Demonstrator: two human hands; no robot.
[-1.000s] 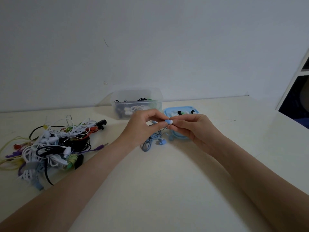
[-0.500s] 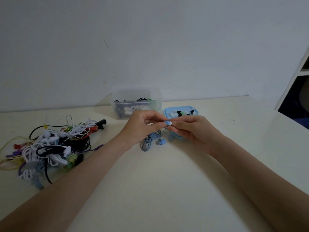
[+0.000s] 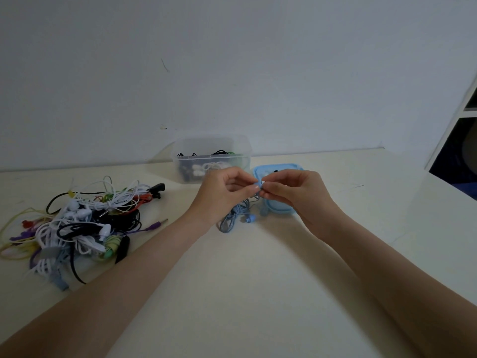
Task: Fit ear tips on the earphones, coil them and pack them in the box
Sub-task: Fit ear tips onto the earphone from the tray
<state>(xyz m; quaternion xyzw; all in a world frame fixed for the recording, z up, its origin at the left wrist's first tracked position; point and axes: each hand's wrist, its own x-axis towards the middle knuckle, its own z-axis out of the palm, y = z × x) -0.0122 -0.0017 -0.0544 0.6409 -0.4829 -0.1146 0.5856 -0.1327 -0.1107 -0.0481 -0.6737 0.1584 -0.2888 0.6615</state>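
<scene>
My left hand point(image 3: 222, 193) pinches a blue earbud point(image 3: 259, 185) above the table, and my right hand point(image 3: 294, 193) pinches a small ear tip against its end. The fingertips of both hands meet there. The blue cable point(image 3: 233, 215) hangs down to the table in a loose bundle, with the second blue earbud point(image 3: 249, 218) lying beside it. Behind my right hand sits a small blue container point(image 3: 277, 168) holding ear tips. A clear plastic box point(image 3: 211, 157) with coiled earphones stands at the back by the wall.
A tangled pile of white, black, green, red and purple earphones point(image 3: 82, 223) lies on the left of the cream table point(image 3: 258, 293). A white shelf unit point(image 3: 462, 130) stands at the right edge.
Both hands have risen slightly and shifted a little back, with the fingertips closing tighter around the earbud and tip. The cable bundle stays on the table.
</scene>
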